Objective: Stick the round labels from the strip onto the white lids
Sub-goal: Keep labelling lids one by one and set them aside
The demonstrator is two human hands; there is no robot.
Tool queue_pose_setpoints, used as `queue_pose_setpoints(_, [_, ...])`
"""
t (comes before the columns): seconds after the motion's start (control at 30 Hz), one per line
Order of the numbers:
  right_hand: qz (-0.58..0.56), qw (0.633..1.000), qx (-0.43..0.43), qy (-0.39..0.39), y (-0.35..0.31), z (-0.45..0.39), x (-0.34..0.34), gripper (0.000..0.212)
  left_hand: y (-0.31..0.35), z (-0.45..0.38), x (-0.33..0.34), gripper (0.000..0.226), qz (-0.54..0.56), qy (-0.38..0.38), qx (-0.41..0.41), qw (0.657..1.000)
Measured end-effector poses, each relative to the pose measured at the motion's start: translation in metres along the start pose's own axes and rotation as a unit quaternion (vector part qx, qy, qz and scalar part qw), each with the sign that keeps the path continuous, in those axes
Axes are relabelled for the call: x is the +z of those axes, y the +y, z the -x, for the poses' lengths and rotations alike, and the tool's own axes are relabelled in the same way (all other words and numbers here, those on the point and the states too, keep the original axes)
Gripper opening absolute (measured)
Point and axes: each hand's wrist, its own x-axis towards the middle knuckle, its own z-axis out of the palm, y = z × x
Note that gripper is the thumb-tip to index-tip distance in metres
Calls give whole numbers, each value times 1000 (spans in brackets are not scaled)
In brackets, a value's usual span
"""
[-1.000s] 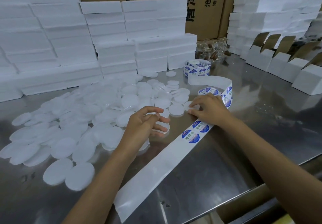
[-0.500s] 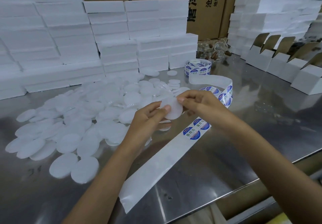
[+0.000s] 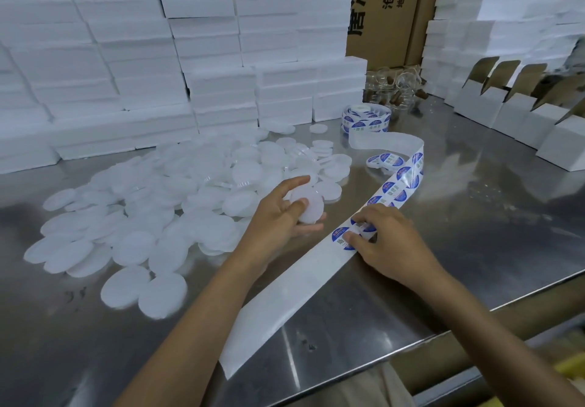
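My left hand (image 3: 278, 216) holds one round white lid (image 3: 308, 207) tilted above the steel table, thumb on its face and fingers behind it. Just to its right, my right hand (image 3: 389, 242) rests on the white label strip (image 3: 285, 296), its fingertips on the nearest blue-and-white round labels (image 3: 340, 237). The strip runs from the table's front edge back to a roll of labels (image 3: 365, 118). More labels (image 3: 399, 185) sit in pairs along the strip beyond my fingers. A large heap of white lids (image 3: 177, 201) spreads to the left.
White foam boxes (image 3: 133, 68) are stacked along the back and left. Brown cartons (image 3: 380, 4) stand behind them. Folded white cartons with open flaps (image 3: 512, 106) line the right side. Small glass jars (image 3: 395, 85) sit near the roll. The steel table's front edge (image 3: 474, 311) is close.
My right hand let go of the lid and dropped onto the strip's nearest labels. My left hand keeps the lid, lowered and shifted slightly left.
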Motion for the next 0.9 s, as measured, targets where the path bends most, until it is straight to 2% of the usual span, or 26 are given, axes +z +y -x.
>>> queue_pose_setpoints(0.2, [-90,996,-5,-16,-2,9,1,25,-4,0,0,33,13,-10,-17,1000])
queue_pose_setpoints(0.3, [-117,993,-2,-10,-2,13,2,22,-6,-1,3,34,38,-45,-25,998])
queue_pose_setpoints(0.57, [-109,994,5,-10,-7,18,3,15,-14,0,20,42,5,-95,-29,995])
queue_pose_setpoints(0.8, [-126,988,-30,81,-16,30,12,12,-13,-2,27,44,20,-102,-19,994])
queue_pose_setpoints(0.9, [-136,984,-48,107,-17,32,13,16,-13,-1,27,45,10,-110,-20,994])
